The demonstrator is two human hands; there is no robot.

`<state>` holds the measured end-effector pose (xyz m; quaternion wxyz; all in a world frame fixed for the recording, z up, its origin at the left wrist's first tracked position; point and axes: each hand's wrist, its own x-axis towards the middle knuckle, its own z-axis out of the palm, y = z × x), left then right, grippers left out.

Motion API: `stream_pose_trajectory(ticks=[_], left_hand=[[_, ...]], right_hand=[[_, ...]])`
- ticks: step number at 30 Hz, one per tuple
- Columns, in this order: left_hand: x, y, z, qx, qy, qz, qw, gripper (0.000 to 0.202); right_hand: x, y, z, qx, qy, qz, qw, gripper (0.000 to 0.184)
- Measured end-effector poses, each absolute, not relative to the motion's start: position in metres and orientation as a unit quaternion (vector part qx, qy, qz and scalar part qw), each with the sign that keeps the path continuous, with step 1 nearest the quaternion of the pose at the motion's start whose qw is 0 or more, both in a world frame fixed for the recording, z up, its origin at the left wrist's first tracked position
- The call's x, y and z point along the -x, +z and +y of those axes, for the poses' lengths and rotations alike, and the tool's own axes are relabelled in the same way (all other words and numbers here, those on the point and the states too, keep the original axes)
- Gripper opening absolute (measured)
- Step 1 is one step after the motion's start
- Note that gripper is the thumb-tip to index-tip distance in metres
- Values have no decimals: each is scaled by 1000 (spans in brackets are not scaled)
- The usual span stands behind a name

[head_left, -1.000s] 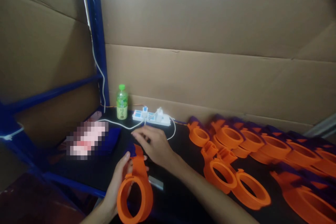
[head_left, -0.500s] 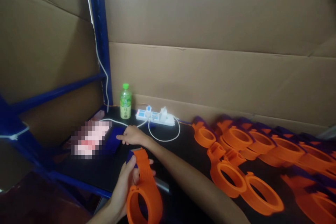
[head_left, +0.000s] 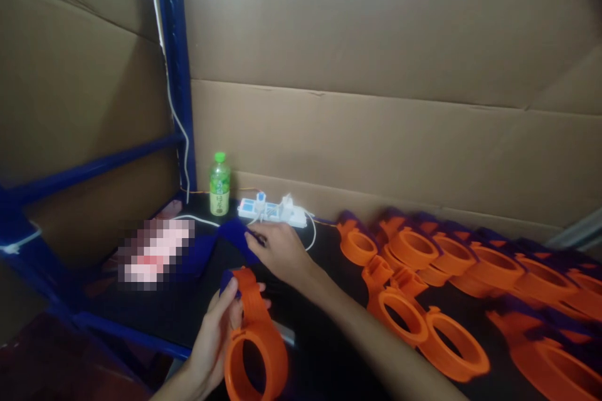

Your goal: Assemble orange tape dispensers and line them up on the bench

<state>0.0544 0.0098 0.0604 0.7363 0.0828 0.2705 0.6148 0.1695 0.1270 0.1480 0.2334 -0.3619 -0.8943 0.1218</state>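
My left hand (head_left: 219, 326) is closed around an orange tape dispenser (head_left: 277, 351), whose open ring hangs downward. A dark blue part shows at its upper end, under my thumb. My right hand (head_left: 282, 252) is beyond it, above the black tabletop, with its fingers bent together at the edge of a dark blue flat piece (head_left: 235, 237). This piece reaches up from the blue material (head_left: 197, 257) on the left; whether the two are joined I cannot tell. The fingertips are partly blurred.
Several orange and blue tape dispensers (head_left: 414, 247) lie in rows on the right. A green bottle (head_left: 219, 185) and a white power strip (head_left: 273, 210) with cables stand near the cardboard wall (head_left: 376, 94). A pixelated bright patch is at left. Blue rack bars (head_left: 174, 75) frame the left side.
My right hand has drawn back to the right, and a dark blue piece now shows raised at its fingers. The left hand still holds the tape dispenser. The view has shifted slightly.
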Motion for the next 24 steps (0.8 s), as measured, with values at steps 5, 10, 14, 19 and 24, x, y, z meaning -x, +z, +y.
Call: stream_pose_trajectory(ticks=[5, 10, 14, 19, 24], left_hand=[[-57, 59, 11, -97, 670, 245, 694, 19], [-57, 54, 10, -114, 671, 259, 686, 23], [-54, 48, 11, -122, 653, 269, 697, 29], [-52, 48, 12, -101, 649, 278, 701, 34], [-54, 59, 10, -108, 607, 239, 750, 47]], right_hand=[[-199, 134, 88, 208, 83, -932, 284, 27], [-207, 121, 79, 207, 176, -920, 283, 34], [-211, 119, 79, 238, 265, -894, 272, 31], [-213, 112, 80, 272, 246, -890, 269, 32], [-211, 112, 77, 295, 221, -891, 266, 32]])
